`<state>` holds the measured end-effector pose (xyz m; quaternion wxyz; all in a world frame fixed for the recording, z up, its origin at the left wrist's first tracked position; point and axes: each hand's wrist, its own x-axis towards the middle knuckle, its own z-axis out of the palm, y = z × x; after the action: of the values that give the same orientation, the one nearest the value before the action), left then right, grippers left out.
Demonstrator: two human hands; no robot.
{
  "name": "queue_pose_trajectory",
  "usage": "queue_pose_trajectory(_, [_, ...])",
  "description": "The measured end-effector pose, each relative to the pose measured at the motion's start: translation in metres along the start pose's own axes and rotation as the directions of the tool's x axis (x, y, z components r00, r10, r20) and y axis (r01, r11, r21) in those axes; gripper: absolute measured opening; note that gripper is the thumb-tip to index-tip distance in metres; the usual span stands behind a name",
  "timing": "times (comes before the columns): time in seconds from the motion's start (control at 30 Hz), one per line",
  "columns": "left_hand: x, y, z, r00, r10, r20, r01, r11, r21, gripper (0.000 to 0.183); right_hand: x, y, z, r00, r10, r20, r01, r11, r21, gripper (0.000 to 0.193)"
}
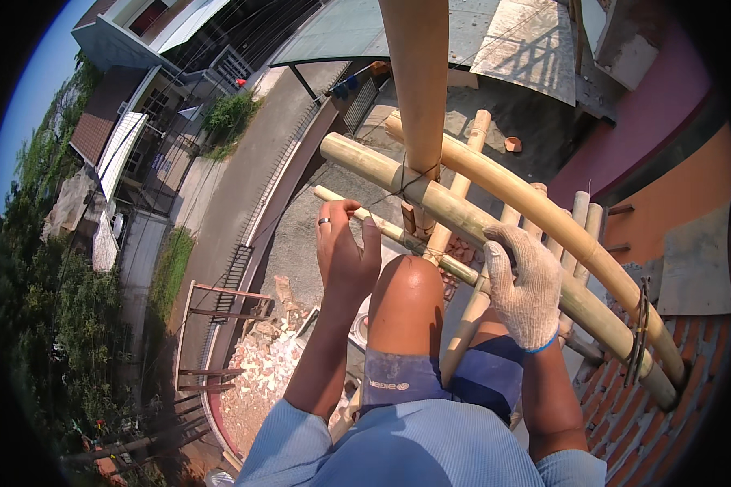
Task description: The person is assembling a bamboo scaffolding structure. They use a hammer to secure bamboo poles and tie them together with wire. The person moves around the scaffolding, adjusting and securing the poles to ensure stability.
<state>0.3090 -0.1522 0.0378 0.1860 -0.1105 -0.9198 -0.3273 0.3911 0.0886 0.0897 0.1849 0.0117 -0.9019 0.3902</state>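
Observation:
My left hand (pixel 347 256), bare with a dark ring, has its fingers bent and closed over a thin bamboo pole (pixel 398 234) near its far left end. Whether those fingers also pinch wire, I cannot tell. In a white knit glove with a blue cuff, my right hand (pixel 526 288) curls over a thick, slanting bamboo pole (pixel 455 203). Dark tie wire (pixel 408 183) wraps the crossing of this pole and an upright bamboo post (pixel 418 89). Beyond them runs another long bamboo pole (pixel 528 191). My bent knee (pixel 406 300) is just below the thin pole.
I am high on bamboo scaffolding. Far below lie a rubble heap (pixel 260 373), a fence (pixel 244 243) and a road (pixel 248 174). A brick surface (pixel 650 414) is at lower right, beside wire loops (pixel 640 333) around two poles. An orange wall (pixel 666 187) stands at right.

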Motion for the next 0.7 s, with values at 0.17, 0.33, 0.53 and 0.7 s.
queue_pose_trajectory(0.17, [0.073,0.011,-0.004,0.883,0.017,0.469,-0.161,0.950,0.268,0.061,-0.033,0.070,-0.057,0.957,0.169,0.236,-0.032,0.868,-0.495,0.058])
queue_pose_trajectory(0.33, [0.059,0.020,0.032,0.892,-0.029,0.450,-0.096,0.963,0.254,0.067,-0.039,0.081,-0.053,0.921,0.284,0.266,-0.096,0.828,-0.552,0.064])
queue_pose_trajectory(0.53, [0.066,0.033,0.032,0.846,-0.109,0.522,-0.080,0.941,0.327,0.066,-0.041,0.089,-0.049,0.934,0.265,0.240,-0.086,0.819,-0.567,0.060])
queue_pose_trajectory(0.7, [0.088,0.036,0.019,0.644,-0.050,0.763,-0.380,0.845,0.376,0.035,-0.043,0.091,-0.049,0.929,0.293,0.227,-0.126,0.826,-0.549,0.060])
